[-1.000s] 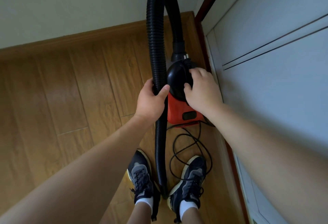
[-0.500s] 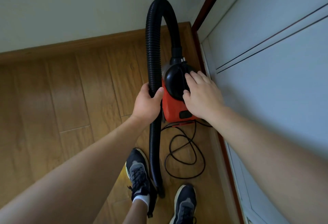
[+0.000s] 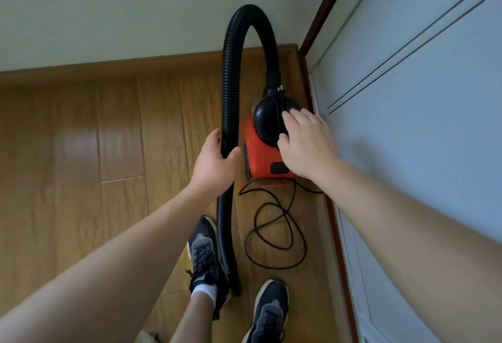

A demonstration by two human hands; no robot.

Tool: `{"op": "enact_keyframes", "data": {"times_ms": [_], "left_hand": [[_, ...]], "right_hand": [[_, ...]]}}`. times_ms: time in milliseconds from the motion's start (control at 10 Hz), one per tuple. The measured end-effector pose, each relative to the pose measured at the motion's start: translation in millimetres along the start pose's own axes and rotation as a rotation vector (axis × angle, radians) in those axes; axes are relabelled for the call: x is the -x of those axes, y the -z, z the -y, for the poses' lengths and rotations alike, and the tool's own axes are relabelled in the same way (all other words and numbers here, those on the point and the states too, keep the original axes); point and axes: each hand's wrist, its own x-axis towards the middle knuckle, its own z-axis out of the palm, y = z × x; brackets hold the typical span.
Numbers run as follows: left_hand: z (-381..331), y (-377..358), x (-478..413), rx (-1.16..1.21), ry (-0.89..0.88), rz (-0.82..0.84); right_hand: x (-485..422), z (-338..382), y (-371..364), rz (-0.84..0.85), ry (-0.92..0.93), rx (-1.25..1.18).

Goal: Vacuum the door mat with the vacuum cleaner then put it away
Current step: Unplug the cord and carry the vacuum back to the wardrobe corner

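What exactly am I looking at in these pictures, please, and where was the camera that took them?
No robot is at work here: a person is working with two bare hands. The single camera is worn on the person's head and looks forward and down, so both arms reach in from the bottom edge.

The left hand holds the black hose, thumb curled round it. The right hand rests with straight fingers on the black top of the red vacuum cleaner. The cleaner stands on the wooden floor close to a white panel. Its black cord lies in loose loops on the floor, near the person's dark shoes. No door mat is in view.
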Motion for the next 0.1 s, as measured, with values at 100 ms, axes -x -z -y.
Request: {"op": "enact_keyframes", "data": {"times_ms": [100], "left_hand": [[1.8,9.0,17.0,-0.130,-0.052,-0.049]], "right_hand": [[12.8,5.7,6.0,-0.032,0.011,-0.018]]}}
